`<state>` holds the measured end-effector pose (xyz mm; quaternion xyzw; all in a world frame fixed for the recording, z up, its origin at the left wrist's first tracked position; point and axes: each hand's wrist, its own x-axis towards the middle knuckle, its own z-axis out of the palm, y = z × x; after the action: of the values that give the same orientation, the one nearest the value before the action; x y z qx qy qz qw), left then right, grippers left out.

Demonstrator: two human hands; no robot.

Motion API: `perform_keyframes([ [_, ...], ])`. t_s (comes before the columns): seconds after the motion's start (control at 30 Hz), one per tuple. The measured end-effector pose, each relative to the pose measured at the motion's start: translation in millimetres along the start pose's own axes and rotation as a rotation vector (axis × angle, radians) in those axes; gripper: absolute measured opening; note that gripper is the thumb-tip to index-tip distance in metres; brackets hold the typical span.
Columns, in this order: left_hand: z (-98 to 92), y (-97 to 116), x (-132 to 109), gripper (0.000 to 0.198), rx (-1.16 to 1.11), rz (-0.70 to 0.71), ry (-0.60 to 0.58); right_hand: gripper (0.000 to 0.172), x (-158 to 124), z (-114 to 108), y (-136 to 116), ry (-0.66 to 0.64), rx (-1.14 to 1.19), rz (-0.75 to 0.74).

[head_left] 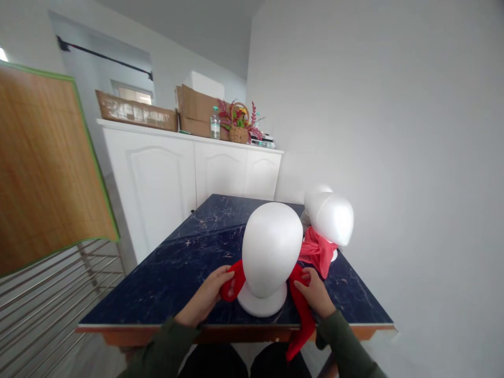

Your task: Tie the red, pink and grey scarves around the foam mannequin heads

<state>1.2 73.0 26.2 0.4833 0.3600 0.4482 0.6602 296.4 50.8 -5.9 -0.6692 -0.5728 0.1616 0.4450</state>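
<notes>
red scarf (303,314) flanking the white head form (271,249) on the worktop (208,226), left hand (207,295) pinching its shorter visible side, right hand (316,294) the longer, whose tail overhangs the near edge.

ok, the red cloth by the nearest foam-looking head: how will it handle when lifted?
Probably floppy: the red cloth's tail hangs past the table's front edge. Likely light, being a narrow fabric strip. It may drag on the white head, as it shows on both sides of it.
</notes>
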Motion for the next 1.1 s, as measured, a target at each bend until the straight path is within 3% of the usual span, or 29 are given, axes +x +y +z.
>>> perform_keyframes([
  [0.07, 9.2, -12, -15, 0.019, -0.066, -0.014, -0.069, 0.027, -17, 4, -6, 0.024, 0.059, -0.033],
  [0.17, 24.7, -22, -26, 0.02, 0.003, -0.011, -0.157, 0.014, -40, 16, -29, -0.068, 0.159, -0.06],
  [0.33, 46.3, -15, -21, 0.024, 0.237, 0.012, -0.29, 0.012, -63, 40, -67, -0.086, 0.248, -0.094],
  [0.5, 52.8, -4, -20, 0.023, 0.466, 0.117, -0.159, 0.02, -75, 47, -73, -0.138, 0.345, -0.12],
  [0.6, 55.2, -7, -22, 0.027, 0.499, 0.179, -0.149, 0.025, -83, 47, -80, -0.169, 0.366, -0.123],
  [0.7, 59.1, -15, -24, 0.035, 0.512, 0.297, -0.11, 0.022, -91, 48, -94, -0.175, 0.296, -0.135],
  [0.8, 63.7, -27, -25, 0.042, 0.482, 0.375, 0.012, 0.021, -90, 48, -106, -0.144, 0.14, -0.147],
  [0.93, 67.2, -41, -26, 0.046, 0.49, 0.298, 0.157, 0.012, -77, 46, -104, -0.18, 0.047, -0.166],
  [1.0, 65.3, -43, -25, 0.043, 0.397, 0.24, 0.146, 0.01, -69, 43, -99, -0.224, 0.042, -0.197],
  [1.1, 55.4, -38, -21, 0.033, 0.048, 0.028, 0.057, 0.011, -61, 40, -87, -0.206, 0.023, -0.22],
])
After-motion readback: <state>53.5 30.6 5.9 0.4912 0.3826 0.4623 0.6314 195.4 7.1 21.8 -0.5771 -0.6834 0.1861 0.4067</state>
